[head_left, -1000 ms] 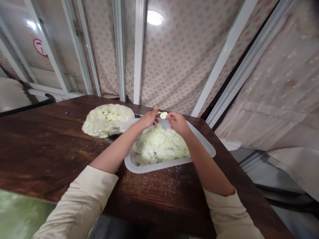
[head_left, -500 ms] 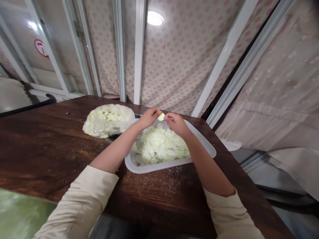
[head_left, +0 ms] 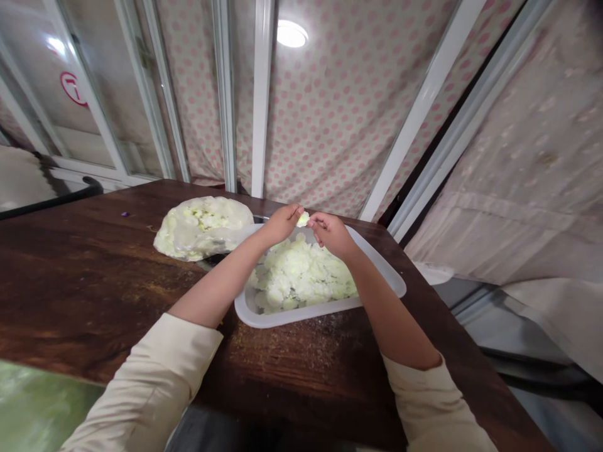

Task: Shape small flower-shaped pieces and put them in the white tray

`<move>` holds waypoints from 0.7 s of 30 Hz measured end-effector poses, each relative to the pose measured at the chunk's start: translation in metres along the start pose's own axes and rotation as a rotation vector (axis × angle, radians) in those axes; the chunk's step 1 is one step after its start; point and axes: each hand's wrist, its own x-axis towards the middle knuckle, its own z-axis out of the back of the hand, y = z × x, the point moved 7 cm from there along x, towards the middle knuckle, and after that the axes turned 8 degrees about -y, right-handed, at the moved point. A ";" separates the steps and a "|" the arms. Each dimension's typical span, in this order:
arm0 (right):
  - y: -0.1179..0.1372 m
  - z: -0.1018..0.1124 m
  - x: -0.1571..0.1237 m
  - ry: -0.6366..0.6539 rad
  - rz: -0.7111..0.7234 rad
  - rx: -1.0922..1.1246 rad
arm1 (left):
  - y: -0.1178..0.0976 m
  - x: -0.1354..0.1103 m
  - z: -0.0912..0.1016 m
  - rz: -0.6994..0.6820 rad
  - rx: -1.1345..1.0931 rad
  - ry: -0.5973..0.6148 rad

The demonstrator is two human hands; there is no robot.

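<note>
Both of my hands meet above the far end of a white plastic tray point(head_left: 377, 267) heaped with pale white-green flowers point(head_left: 301, 276). My left hand point(head_left: 281, 224) pinches one small white flower point(head_left: 303, 219) from the left side. My right hand point(head_left: 332, 233) holds the same flower from the right with its fingertips closed. The flower hangs a little above the heap.
A clear plastic bag point(head_left: 202, 226) full of the same flowers lies left of the tray on the dark wooden table point(head_left: 94, 282). White window frames and a dotted pink curtain point(head_left: 330, 113) stand behind the table. The table's right edge drops off beside the tray.
My hands have drawn slightly closer together around the small flower and it has turned between the fingers. Tray and bag have not moved.
</note>
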 end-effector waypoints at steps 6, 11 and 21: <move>0.002 -0.001 0.000 0.016 0.045 -0.020 | 0.012 0.002 0.008 0.117 -0.002 -0.105; -0.015 0.014 0.006 -0.160 0.014 -0.145 | 0.034 0.004 0.011 0.221 0.005 -0.181; -0.011 0.011 0.005 -0.124 0.058 -0.190 | 0.019 -0.001 -0.007 0.190 -0.199 0.056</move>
